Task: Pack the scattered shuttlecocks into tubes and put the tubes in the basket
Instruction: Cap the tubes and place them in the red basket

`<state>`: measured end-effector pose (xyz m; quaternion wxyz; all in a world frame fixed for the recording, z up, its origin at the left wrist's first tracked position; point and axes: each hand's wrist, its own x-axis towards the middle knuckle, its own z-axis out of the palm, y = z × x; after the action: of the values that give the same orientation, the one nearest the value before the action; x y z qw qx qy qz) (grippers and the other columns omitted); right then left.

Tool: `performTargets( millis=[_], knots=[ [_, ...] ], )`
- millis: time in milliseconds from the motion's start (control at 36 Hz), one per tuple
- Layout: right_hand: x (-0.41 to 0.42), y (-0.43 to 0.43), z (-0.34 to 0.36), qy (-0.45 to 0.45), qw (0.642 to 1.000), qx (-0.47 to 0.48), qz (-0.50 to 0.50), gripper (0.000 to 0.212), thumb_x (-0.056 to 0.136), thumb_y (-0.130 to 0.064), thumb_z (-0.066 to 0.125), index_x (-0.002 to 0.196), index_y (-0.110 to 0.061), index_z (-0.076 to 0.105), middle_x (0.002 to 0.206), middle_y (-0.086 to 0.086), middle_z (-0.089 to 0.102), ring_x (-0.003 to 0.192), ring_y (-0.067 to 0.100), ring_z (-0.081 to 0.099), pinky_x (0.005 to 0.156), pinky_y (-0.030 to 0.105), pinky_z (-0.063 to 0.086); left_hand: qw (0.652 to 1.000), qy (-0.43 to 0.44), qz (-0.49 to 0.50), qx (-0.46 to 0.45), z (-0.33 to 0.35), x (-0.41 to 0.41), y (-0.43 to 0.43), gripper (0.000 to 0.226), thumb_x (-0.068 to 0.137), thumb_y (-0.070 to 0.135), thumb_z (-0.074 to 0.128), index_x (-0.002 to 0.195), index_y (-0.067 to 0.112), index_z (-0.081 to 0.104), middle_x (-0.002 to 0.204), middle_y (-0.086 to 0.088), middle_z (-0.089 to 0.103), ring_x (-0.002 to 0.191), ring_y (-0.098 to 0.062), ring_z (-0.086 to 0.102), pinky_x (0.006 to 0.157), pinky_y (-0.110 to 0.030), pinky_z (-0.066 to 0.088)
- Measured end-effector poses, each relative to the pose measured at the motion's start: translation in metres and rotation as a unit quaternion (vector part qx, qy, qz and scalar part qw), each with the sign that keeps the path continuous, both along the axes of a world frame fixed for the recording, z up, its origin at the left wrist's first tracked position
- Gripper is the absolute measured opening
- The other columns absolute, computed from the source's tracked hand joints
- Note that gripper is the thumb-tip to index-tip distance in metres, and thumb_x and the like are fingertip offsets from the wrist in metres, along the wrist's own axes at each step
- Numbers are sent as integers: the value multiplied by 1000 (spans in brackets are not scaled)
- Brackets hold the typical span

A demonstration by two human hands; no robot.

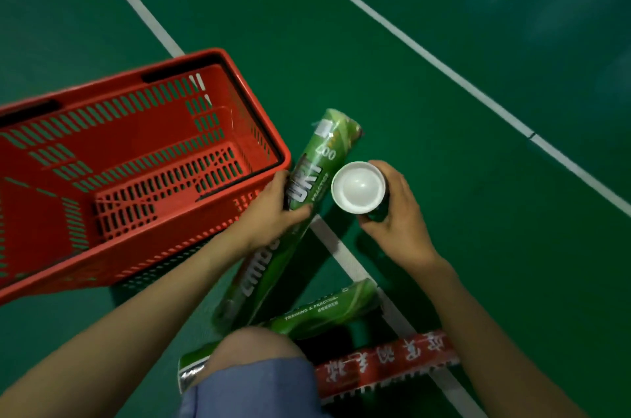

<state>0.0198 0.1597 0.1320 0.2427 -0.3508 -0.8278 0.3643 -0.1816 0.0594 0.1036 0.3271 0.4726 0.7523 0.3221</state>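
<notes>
On the green court floor (426, 151), crossed by white lines (409, 42), a person crouches over a handful of shuttlecock tubes. Their left hand (276, 209) is wrapped around the middle of a long green tube (307, 185), fingers curled over its near side and thumb on the far side; the tube slants from lower left up to the right, its upper end just beside the corner of the red basket (102, 260). That basket stands on the floor to the left, its slotted walls and bottom showing nothing inside from this angle. The right hand (399, 223) grips a second tube (379, 212) that stands upright, seen almost end-on, so that mostly its white cap (358, 187) shows; the fingers close around the dark body just under the cap. The two held tubes are near each other but apart. Lower down, another green tube (324, 311) lies on the floor, partly hidden behind the person's knee (252, 352), which is covered by blue cloth. Just beside it, toward the bottom right, a red tube (386, 366) with white characters lies across one of the white lines.
</notes>
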Motion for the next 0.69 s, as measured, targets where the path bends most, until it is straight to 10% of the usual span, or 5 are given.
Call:
performTargets(
  millis=[250,500,694],
  knots=[
    [-22,-3,35,60,996,58,-35,82,67,-10,78,134,-30,35,134,3,44,126,19,41,102,45,40,992,113,0,60,85,-11,48,75,82,62,54,141,20,31,120,-13,50,110,-30,47,96,-43,40],
    [-52,1,41,22,993,112,-6,83,63,-15,75,134,-30,36,131,5,44,121,26,43,96,55,40,941,327,-18,-90,138,-85,46,74,84,53,58,144,23,27,133,-17,43,120,-38,41,99,-48,40],
    [-84,-10,36,-20,988,150,25,72,65,-34,62,133,-26,38,127,7,49,117,25,45,97,45,39,927,309,-32,-211,103,-158,16,84,81,47,66,148,29,19,142,-16,36,127,-41,35,102,-52,37]
  ],
)
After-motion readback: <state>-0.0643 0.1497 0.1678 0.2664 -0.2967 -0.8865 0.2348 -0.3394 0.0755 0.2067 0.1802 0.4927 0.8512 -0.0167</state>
